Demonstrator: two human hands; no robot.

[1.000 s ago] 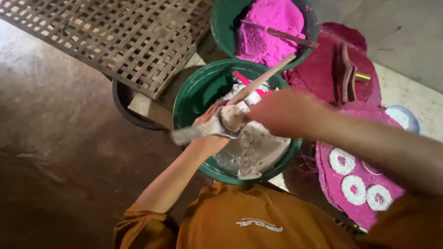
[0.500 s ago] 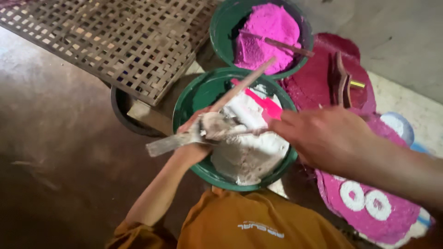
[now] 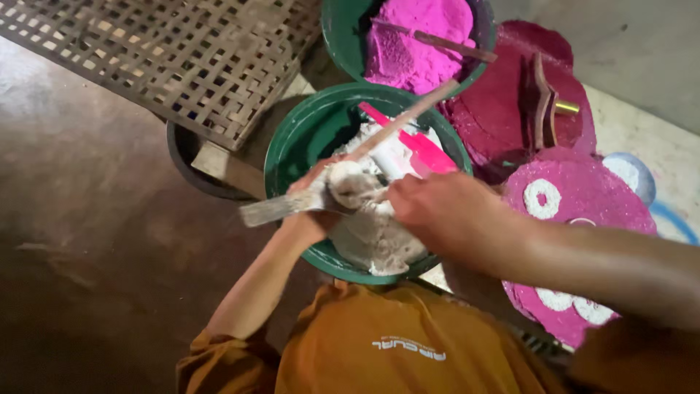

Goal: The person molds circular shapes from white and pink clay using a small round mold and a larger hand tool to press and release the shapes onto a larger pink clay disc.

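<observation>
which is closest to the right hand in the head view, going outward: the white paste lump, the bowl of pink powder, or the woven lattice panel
From the right hand:
1. White paste lump, just left of the fingertips, at the left hand, over the green bowl.
2. Bowl of pink powder, above, at the top edge.
3. Woven lattice panel, far upper left.

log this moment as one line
left hand: holds flat stick | right hand: at white paste | green bowl beneath

You see the brown floor [image 3: 95,241]. On it stand a green bowl [image 3: 292,146] and, farther, a second green bowl [image 3: 343,36]; a woven mat [image 3: 168,58] lies far left, perhaps over a dark tub [image 3: 191,171].
</observation>
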